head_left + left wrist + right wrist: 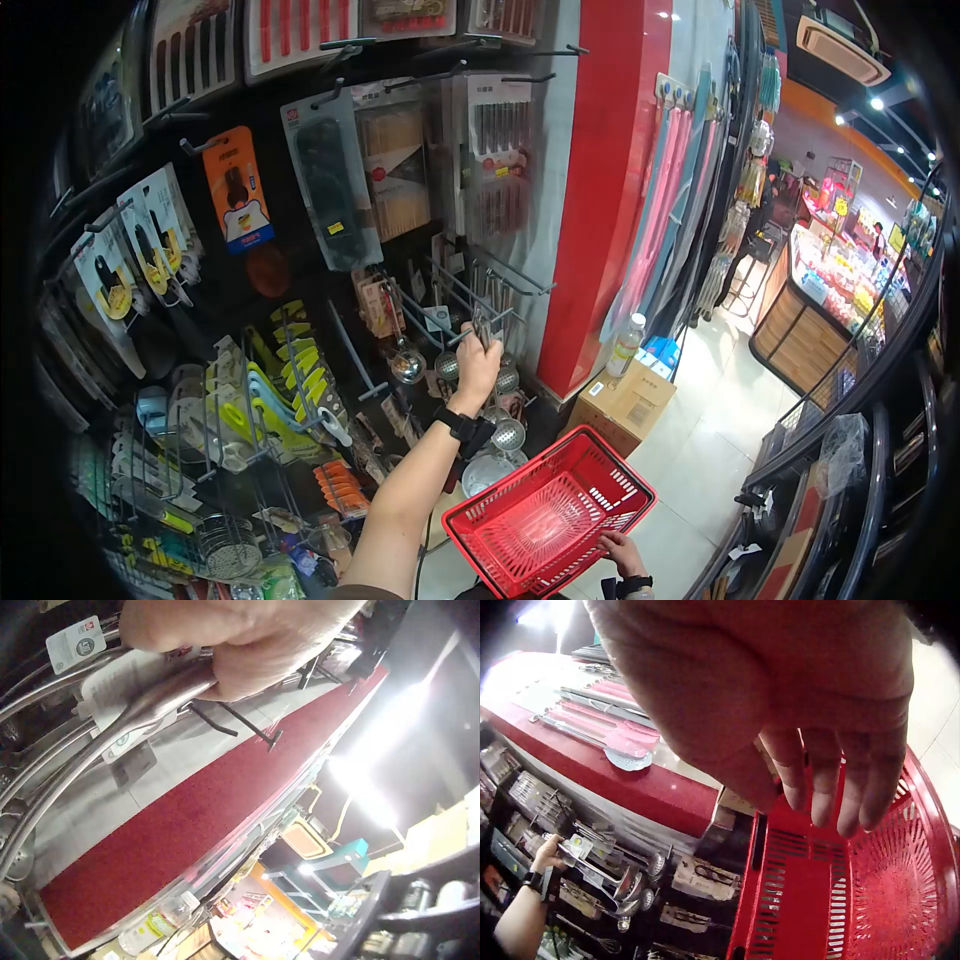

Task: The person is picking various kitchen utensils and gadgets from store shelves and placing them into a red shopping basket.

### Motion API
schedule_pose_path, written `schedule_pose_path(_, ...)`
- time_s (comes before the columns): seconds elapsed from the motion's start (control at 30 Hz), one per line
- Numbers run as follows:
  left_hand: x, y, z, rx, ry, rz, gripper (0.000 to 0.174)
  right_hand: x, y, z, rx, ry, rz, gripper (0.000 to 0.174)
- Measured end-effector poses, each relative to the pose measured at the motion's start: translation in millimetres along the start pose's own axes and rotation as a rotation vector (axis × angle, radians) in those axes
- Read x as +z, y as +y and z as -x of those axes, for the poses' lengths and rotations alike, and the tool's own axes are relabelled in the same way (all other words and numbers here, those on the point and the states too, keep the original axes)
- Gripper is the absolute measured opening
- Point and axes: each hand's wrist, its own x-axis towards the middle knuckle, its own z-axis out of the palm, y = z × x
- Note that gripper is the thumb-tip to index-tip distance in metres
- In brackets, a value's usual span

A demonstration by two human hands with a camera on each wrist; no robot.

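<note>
- Two bare hands in view: the left hand [478,368] grasps a metal utensil handle [154,705]; the right hand [625,552] is relaxed, fingers loosely extended at the rim of the red plastic shopping basket [542,525]. Whether it bears weight there: cannot tell.
- Location of gripped utensil: among others at the wall rack, beside a rack prong [252,727]. Which head belongs to it: cannot tell.
- Handling, judged: stiff, fairly light, weighted toward the head, smooth enough to slip or twist; not fragile. Best hold is high on the shank, thumb opposing fingers, clear of the paper tag [76,645], which may crease.
- Basket, judged: light, slightly flexible; take it by handle or rim.
- Adjacent stock: perforated skimmer [508,436] and ladle [406,364], liable to knock together.
- Beyond: cardboard carton [612,408], bottle [626,348], red pillar [610,170].
</note>
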Motion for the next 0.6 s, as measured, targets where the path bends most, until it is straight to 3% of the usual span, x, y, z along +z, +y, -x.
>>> schedule_pose_path(0.17,-5.9,18.8,6.3,-0.069,-0.057,-0.012,0.023,7.7,-32.8,-2.4,-0.057,-0.041,0.025,0.029)
schedule_pose_path(0.23,-0.5,31.3,12.4,0.028,-0.151,0.123,0.021,8.9,-38.3,-4.3,-0.104,-0.079,-0.012,0.028)
schedule_pose_path(0.27,2.6,37.1,17.1,-0.022,-0.199,0.172,0.019,8.9,-40.1,-6.9,-0.092,-0.08,0.023,0.029)
schedule_pose_path(0.43,20.7,53.4,34.9,0.068,-0.197,0.1,0.025,15.8,-76.3,3.4,-0.218,-0.071,0.039,0.028)
schedule_pose_path(0.5,29.0,51.9,47.9,0.104,-0.26,0.111,0.023,12.7,-66.2,-17.0,-0.412,-0.032,0.033,0.027)
schedule_pose_path(0.57,38.7,50.9,67.7,0.107,-0.305,0.102,0.024,17.1,-105.7,0.6,-0.608,0.022,0.198,0.031)
schedule_pose_path(0.6,43.3,51.3,77.9,0.077,-0.369,0.099,0.019,21.7,-122.8,7.6,-0.626,0.017,0.132,0.037)
